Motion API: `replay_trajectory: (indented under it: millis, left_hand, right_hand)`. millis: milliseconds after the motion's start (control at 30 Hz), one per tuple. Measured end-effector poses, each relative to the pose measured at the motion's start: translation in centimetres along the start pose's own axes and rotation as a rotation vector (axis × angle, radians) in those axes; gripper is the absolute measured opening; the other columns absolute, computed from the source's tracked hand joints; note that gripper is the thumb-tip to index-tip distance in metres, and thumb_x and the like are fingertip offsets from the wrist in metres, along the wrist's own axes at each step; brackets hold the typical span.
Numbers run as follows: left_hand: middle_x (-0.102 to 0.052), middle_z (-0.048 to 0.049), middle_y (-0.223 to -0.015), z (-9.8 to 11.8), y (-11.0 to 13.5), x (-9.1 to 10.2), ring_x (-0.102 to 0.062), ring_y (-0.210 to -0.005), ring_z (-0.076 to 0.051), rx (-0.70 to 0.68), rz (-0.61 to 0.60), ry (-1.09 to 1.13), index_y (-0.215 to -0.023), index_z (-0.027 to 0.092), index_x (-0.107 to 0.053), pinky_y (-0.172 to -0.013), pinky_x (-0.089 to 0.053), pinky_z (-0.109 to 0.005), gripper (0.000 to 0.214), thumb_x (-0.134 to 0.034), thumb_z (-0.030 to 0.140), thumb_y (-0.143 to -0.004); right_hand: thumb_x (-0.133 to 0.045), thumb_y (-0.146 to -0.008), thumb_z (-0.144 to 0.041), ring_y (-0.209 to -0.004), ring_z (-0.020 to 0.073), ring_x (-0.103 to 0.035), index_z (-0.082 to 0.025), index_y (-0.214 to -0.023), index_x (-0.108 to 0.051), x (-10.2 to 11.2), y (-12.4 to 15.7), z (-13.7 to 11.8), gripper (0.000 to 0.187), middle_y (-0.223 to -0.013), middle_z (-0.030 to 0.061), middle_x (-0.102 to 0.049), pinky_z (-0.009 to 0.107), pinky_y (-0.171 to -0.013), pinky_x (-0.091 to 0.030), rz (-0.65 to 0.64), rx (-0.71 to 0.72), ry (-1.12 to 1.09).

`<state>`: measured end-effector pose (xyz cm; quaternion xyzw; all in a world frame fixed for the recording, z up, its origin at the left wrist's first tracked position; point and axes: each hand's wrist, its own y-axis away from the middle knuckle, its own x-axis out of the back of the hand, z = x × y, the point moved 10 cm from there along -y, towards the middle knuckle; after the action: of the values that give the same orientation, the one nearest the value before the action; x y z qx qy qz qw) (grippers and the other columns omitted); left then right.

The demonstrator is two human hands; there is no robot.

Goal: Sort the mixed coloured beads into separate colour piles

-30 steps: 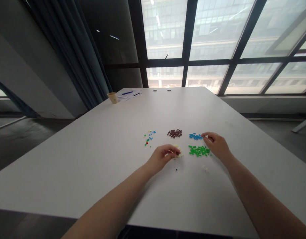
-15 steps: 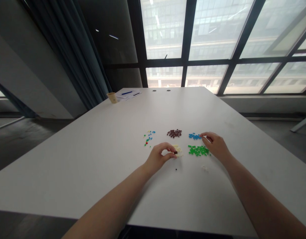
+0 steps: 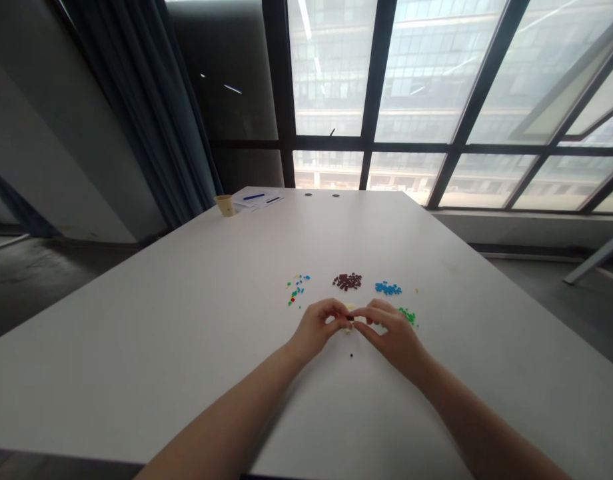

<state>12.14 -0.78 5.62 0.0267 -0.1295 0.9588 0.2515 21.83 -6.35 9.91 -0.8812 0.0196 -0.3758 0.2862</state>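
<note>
The dark brown piece [image 3: 350, 318] sits between the fingertips of both hands, above the pale yellow pile [image 3: 350, 307]. It looks like stiff, light plastic, unlikely to break, though its smallness makes it easy to drop. Thumb and forefinger on opposite sides seem the best hold, with the other faces left free. The left hand [image 3: 316, 327] pinches it; the right hand [image 3: 394, 333] has its thumb and forefinger at the piece's other side, but whether they grip anything cannot be told.

Around them lie four single-colour piles: the pale yellow one, partly hidden; one brown pile [image 3: 347, 281]; one blue pile [image 3: 388, 288]; and one green pile [image 3: 407, 315], partly behind the right hand. Their pieces are too small and crowded to count. To the left is one loose scatter of mixed bits [image 3: 300, 291], including one red bit [image 3: 292, 300]. One black bit [image 3: 351, 355] lies nearer the person, and one orange-yellow bit [image 3: 416, 290] right of the blue pile.

Farther off are one cup [image 3: 225, 205], some papers [image 3: 244, 204] with two pens [image 3: 254, 197], and two dark discs [image 3: 308, 195].
</note>
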Motion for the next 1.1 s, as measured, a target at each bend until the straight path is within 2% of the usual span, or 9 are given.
replay_trajectory:
  millis: [133,233,300,433,567,700,833,967,1100]
  left_hand:
    - [-0.062,-0.0017,-0.069,-0.2,-0.1,0.1,-0.056,-0.065,-0.013,0.013,0.013,0.009,-0.069,0.016,-0.059,-0.063,-0.044,-0.024,0.008,-0.066,0.02,-0.066]
    - [-0.062,-0.0022,-0.074,0.0,-0.8,1.6,-0.056,-0.069,-0.013,-0.045,0.073,-0.127,-0.075,0.017,-0.06,-0.065,-0.043,-0.024,0.009,-0.061,0.026,-0.071]
    - [-0.062,-0.0025,-0.079,-0.1,-1.4,4.2,-0.056,-0.074,-0.014,-0.066,0.188,-0.28,-0.078,0.018,-0.059,-0.067,-0.043,-0.025,0.014,-0.053,0.031,-0.077]
    - [-0.06,-0.0049,-0.091,-1.5,-1.9,11.6,-0.055,-0.076,-0.015,0.013,0.503,-0.578,-0.086,0.018,-0.057,-0.073,-0.043,-0.029,0.017,-0.051,0.031,-0.078]
    - [-0.059,-0.0071,-0.092,-3.5,-1.2,16.9,-0.055,-0.073,-0.015,0.176,0.711,-0.633,-0.09,0.016,-0.055,-0.07,-0.044,-0.03,0.019,-0.048,0.028,-0.077]
    - [-0.06,-0.0058,-0.088,-3.5,-1.2,17.2,-0.054,-0.071,-0.014,0.157,0.724,-0.572,-0.086,0.016,-0.055,-0.07,-0.044,-0.028,0.019,-0.045,0.03,-0.079]
    - [-0.06,-0.0049,-0.085,-2.7,-1.3,16.5,-0.054,-0.072,-0.014,0.092,0.722,-0.544,-0.084,0.016,-0.056,-0.068,-0.044,-0.027,0.02,-0.042,0.031,-0.08]
    - [-0.062,-0.0058,-0.089,-3.4,-1.4,16.6,-0.055,-0.076,-0.015,0.121,0.711,-0.577,-0.088,0.017,-0.057,-0.072,-0.044,-0.028,0.019,-0.042,0.026,-0.08]
    - [-0.061,-0.0075,-0.102,-4.7,-1.9,15.9,-0.054,-0.094,-0.019,0.206,0.605,-0.764,-0.092,0.019,-0.061,-0.08,-0.042,-0.034,0.025,-0.039,0.017,-0.079]
  right_hand:
    - [-0.053,-0.08,-0.026,-0.068,0.0138,-0.053,-0.02,-0.084,-0.064,0.0,-0.2,0.2,0.013,-0.069,0.0015,-0.055,0.026,-0.063,-0.042,0.024,-0.039,0.016]
    - [-0.051,-0.081,-0.025,-0.068,0.0137,-0.053,-0.02,-0.084,-0.064,-0.4,-1.3,1.3,0.015,-0.07,0.0019,-0.056,0.026,-0.064,-0.041,-0.011,-0.058,0.084]
    - [-0.05,-0.081,-0.025,-0.069,0.0139,-0.053,-0.02,-0.085,-0.065,-0.7,-2.6,3.2,0.017,-0.074,0.0029,-0.058,0.026,-0.066,-0.041,-0.032,-0.089,0.149]
    - [-0.049,-0.08,-0.027,-0.069,0.0144,-0.053,-0.019,-0.085,-0.068,-1.9,-6.3,8.3,0.02,-0.074,0.0033,-0.059,0.026,-0.066,-0.04,-0.078,-0.178,0.301]
    - [-0.049,-0.078,-0.026,-0.076,0.0142,-0.055,-0.022,-0.087,-0.069,-4.7,-9.4,12.4,0.022,-0.084,0.0036,-0.063,0.025,-0.071,-0.039,-0.209,-0.297,0.38]
    - [-0.053,-0.075,-0.027,-0.074,0.0146,-0.055,-0.022,-0.085,-0.07,-7.2,-10.7,14.3,0.021,-0.083,0.0042,-0.065,0.024,-0.066,-0.039,-0.289,-0.378,0.405]
    - [-0.053,-0.073,-0.026,-0.066,0.0134,-0.054,-0.022,-0.085,-0.07,-7.9,-10.9,14.9,0.022,-0.076,0.004,-0.065,0.023,-0.06,-0.037,-0.294,-0.405,0.4]
    - [-0.046,-0.076,-0.024,-0.064,0.0119,-0.052,-0.021,-0.093,-0.068,-6.1,-10.7,14.4,0.029,-0.074,0.0031,-0.064,0.022,-0.06,-0.037,-0.243,-0.404,0.39]
    - [-0.045,-0.075,-0.032,-0.055,0.0115,-0.047,-0.018,-0.086,-0.069,-2.9,-9.1,12.4,0.03,-0.062,0.0017,-0.059,0.022,-0.054,-0.033,-0.151,-0.383,0.341]
